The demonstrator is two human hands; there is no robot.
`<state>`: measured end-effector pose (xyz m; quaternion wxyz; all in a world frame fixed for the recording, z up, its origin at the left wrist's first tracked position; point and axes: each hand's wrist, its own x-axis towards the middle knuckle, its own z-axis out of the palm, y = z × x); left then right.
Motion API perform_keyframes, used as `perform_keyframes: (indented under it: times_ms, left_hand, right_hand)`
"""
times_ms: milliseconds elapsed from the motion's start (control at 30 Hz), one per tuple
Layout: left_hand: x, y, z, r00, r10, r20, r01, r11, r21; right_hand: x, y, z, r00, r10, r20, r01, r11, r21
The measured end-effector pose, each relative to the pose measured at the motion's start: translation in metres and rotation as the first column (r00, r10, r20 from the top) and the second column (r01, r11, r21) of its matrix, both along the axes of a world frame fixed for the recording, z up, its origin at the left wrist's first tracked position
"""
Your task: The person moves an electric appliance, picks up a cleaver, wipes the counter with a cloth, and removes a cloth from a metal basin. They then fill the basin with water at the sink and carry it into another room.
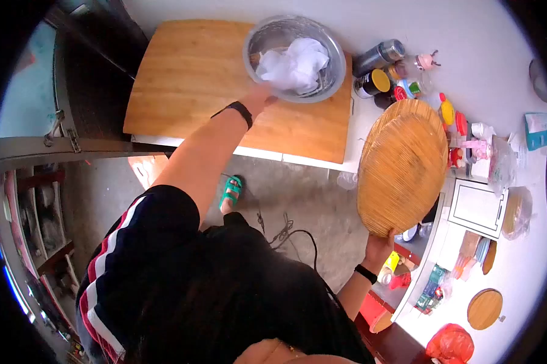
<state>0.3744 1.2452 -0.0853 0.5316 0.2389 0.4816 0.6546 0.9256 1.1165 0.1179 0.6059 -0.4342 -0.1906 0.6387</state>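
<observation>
A metal basin (333, 90) with white cloth (307, 57) bunched inside stands on a wooden board (188, 85). My left hand (261, 97), the wrist in a black band, reaches to the basin's near rim, next to the cloth. Its fingers are blurred and partly hidden, so their grip on the cloth cannot be made out. On the right, my right hand (380, 247) is closed on the lower edge of two overlapping round trays (401, 176). They are tan, with fine parallel stalks, and are held up at a tilt.
Behind the trays, a steel thermos (380, 56), several jars and bottles, and a white box (479, 208) line the right counter. A red plastic bag (451, 344) lies at bottom right. A dark cable (295, 233) runs across the floor near a green sandal (230, 191).
</observation>
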Motion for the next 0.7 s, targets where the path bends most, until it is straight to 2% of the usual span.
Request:
perform_keyframes:
  times_ms: [33, 133, 200, 267, 333, 400, 467, 567, 600, 633, 667, 700]
  left_hand:
    - [-0.001, -0.003, 0.014, 0.968, 0.058, 0.244, -0.024, 0.99, -0.137]
    - [-0.006, -0.054, 0.05, 0.955, 0.2, 0.221, -0.123, 0.939, -0.321]
    - [-0.013, -0.105, 0.057, 0.959, 0.256, 0.12, -0.181, 0.88, -0.439]
    - [-0.031, -0.172, 0.047, 0.975, 0.221, 0.008, -0.19, 0.854, -0.484]
    - [-0.03, -0.239, 0.086, 0.953, 0.299, -0.049, -0.279, 0.802, -0.528]
    - [-0.032, -0.305, 0.113, 0.961, 0.247, -0.124, -0.273, 0.78, -0.564]
    - [-0.036, -0.374, 0.11, 0.97, 0.221, -0.102, -0.238, 0.782, -0.576]
    - [-0.021, -0.453, 0.141, 0.934, 0.333, -0.132, -0.343, 0.725, -0.597]
    - [-0.016, -0.478, 0.147, 0.937, 0.321, -0.139, -0.342, 0.752, -0.564]
    - [-0.016, -0.489, 0.123, 0.936, 0.329, -0.126, -0.339, 0.747, -0.572]
    - [-0.014, -0.495, 0.123, 0.936, 0.331, -0.121, -0.336, 0.735, -0.589]
    - [-0.009, -0.499, 0.13, 0.935, 0.335, -0.117, -0.335, 0.727, -0.599]
  right_hand:
    - [0.002, -0.006, -0.005, 1.0, 0.018, -0.017, -0.018, 1.0, 0.009]
    - [-0.011, -0.016, -0.011, 0.996, 0.066, -0.066, -0.063, 0.997, 0.048]
    - [-0.013, -0.02, -0.025, 0.995, 0.055, -0.085, -0.055, 0.998, 0.0]
    - [-0.039, -0.018, -0.026, 0.994, 0.056, -0.092, -0.057, 0.998, -0.01]
    - [-0.054, -0.007, -0.047, 0.983, 0.115, -0.14, -0.123, 0.991, -0.047]
    - [-0.087, 0.0, -0.051, 0.976, 0.17, -0.137, -0.178, 0.983, -0.048]
    - [-0.116, 0.015, -0.066, 0.939, 0.208, -0.273, -0.286, 0.914, -0.288]
    - [-0.166, 0.03, -0.109, 0.885, 0.323, -0.337, -0.396, 0.901, -0.178]
    - [-0.188, 0.033, -0.12, 0.877, 0.338, -0.343, -0.418, 0.888, -0.194]
    - [-0.206, 0.057, -0.149, 0.931, 0.28, -0.234, -0.34, 0.899, -0.276]
    - [-0.226, 0.074, -0.163, 0.91, 0.342, -0.235, -0.401, 0.872, -0.28]
    - [-0.236, 0.098, -0.2, 0.922, 0.351, -0.164, -0.387, 0.859, -0.334]
